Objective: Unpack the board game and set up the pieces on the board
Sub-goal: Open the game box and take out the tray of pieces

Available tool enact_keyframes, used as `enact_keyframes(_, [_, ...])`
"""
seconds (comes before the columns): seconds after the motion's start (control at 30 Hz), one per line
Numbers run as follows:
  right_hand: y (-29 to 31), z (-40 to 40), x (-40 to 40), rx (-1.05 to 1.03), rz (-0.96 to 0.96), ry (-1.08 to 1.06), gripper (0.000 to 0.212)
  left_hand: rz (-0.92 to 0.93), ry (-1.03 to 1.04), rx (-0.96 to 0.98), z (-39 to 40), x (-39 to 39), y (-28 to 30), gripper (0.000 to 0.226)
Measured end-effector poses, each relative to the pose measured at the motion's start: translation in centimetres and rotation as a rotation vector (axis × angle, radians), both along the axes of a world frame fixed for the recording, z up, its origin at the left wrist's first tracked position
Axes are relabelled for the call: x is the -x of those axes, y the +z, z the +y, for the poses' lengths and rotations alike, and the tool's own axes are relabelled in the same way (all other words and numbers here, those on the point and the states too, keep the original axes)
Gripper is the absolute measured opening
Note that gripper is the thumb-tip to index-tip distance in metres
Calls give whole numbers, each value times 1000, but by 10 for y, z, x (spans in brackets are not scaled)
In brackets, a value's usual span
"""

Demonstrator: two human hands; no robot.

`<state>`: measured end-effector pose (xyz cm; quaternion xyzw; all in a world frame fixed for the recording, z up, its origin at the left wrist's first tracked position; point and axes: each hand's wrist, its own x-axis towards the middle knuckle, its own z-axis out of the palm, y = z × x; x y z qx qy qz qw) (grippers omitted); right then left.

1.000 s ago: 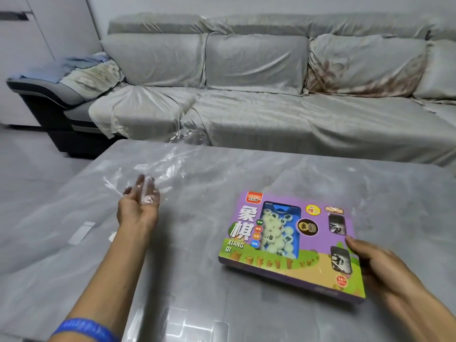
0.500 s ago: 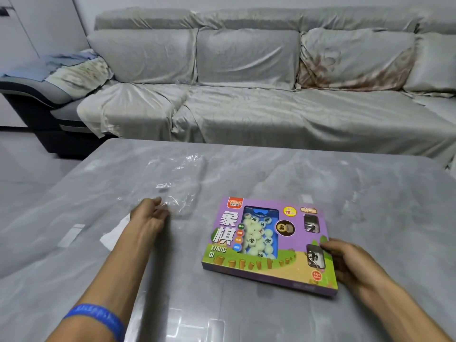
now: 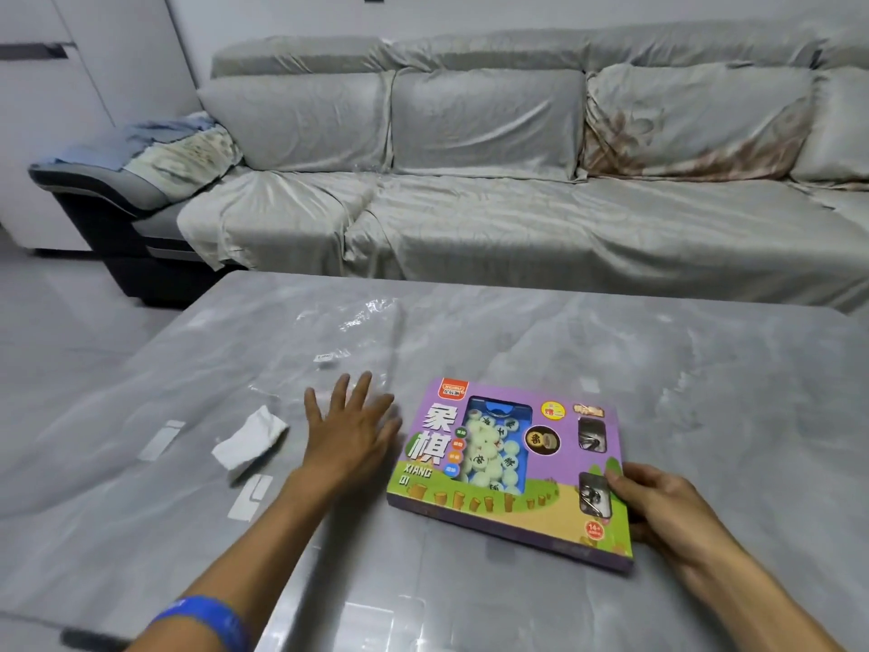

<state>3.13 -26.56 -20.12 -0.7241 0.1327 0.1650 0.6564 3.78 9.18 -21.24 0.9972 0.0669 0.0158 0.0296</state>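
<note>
A purple and green board game box (image 3: 510, 468) lies flat and closed on the grey table (image 3: 705, 392). Pale round pieces show through its window. My right hand (image 3: 658, 505) grips the box's near right corner, thumb on the lid. My left hand (image 3: 348, 430) hovers flat with fingers spread, just left of the box, holding nothing. A clear plastic wrapper (image 3: 348, 341) lies on the table beyond my left hand.
A crumpled white paper scrap (image 3: 249, 442) lies left of my left hand. A small white label (image 3: 324, 357) sits on the wrapper. A long grey covered sofa (image 3: 493, 181) runs behind the table's far edge.
My left hand has let go of the plastic wrapper, opened its fingers and moved right toward the box. The wrapper now lies flat on the table. My right hand keeps its hold.
</note>
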Motion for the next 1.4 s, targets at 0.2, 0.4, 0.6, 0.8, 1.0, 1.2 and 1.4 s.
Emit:
enact_keyframes(0.2, [-3,-1,-4,14,-6,36,17,126,169,78,49,-1,-12,58])
enact_keyframes(0.4, [0,4,-8,20,36,27,16,45,221,45,78,-3,-8,43])
enact_keyframes(0.6, [13,9,-7,2,113,-29,14,-49,181,63,72,2,3,49])
enact_keyframes(0.8, [18,3,-15,92,196,-49,26,122,-160,431,-12,32,51,59])
enact_keyframes(1.0, [18,4,-19,240,-74,-216,36,368,-290,266,-54,65,48,69])
enact_keyframes(1.2, [29,5,-14,70,-157,-23,41,306,-239,138,-67,53,44,76])
enact_keyframes(1.4, [13,0,-14,426,-320,109,34,229,-239,113,-80,41,41,78])
